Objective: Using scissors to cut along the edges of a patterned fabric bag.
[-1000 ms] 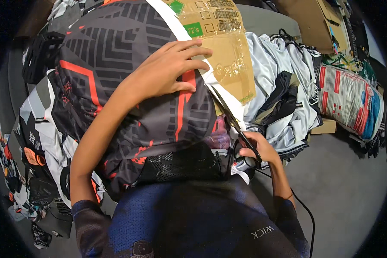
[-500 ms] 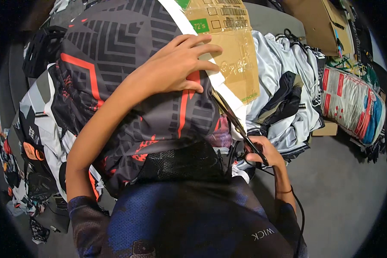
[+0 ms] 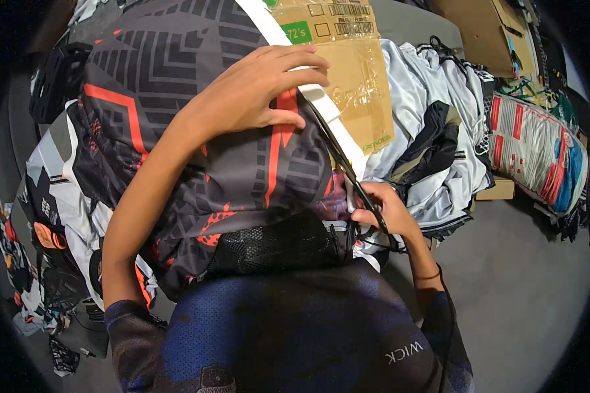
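Dark grey fabric [image 3: 170,78] with black stripes and red-orange lines is spread in front of me, edged on its right by a white strip [image 3: 349,143]. My left hand [image 3: 259,82] rests on the fabric, fingers spread toward the white strip. Lower right, my right hand [image 3: 394,211] is closed around the dark handles of long scissors [image 3: 349,171]. Their blades point up and left along the fabric's right edge, beside the white strip. Whether the blades are apart is hard to see. A flattened brown cardboard piece [image 3: 357,85] lies beyond the strip.
Heaped white and silver garments [image 3: 432,150] lie to the right, with a dark garment [image 3: 432,141] on top. Farther right sit a plastic-wrapped bundle [image 3: 534,147] and a cardboard box [image 3: 478,33]. Black mesh cloth [image 3: 275,243] lies near my body. More clothes [image 3: 29,262] spread at left.
My right hand and the scissors have moved up and left along the fabric edge. My left hand has shifted slightly up and left, still spread on the fabric.
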The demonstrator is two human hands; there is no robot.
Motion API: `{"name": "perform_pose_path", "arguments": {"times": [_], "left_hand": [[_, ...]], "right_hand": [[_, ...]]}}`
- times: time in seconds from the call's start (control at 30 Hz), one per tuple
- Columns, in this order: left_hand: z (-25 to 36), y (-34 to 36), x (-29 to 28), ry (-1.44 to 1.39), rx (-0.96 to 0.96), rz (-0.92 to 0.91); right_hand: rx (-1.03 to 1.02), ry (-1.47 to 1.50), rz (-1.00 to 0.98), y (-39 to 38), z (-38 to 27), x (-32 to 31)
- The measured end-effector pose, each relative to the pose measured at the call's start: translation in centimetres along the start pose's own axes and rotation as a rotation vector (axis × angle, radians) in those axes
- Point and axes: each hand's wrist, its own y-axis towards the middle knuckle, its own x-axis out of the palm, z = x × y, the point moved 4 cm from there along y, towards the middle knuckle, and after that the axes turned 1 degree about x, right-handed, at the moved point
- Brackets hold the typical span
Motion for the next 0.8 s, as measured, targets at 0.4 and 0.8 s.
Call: {"name": "perform_pose_path", "arguments": {"times": [0.4, 0.8], "left_hand": [[0.2, -0.1, -0.1, 0.153, 0.037, 0.064], [-0.1, -0.3, 0.1, 0.144, 0.024, 0.018]], "right_hand": [[-0.023, 0.122, -0.008, 1.4, 1.0, 0.7], [-0.007, 0.113, 0.042, 1.4, 1.4, 1.1]]}}
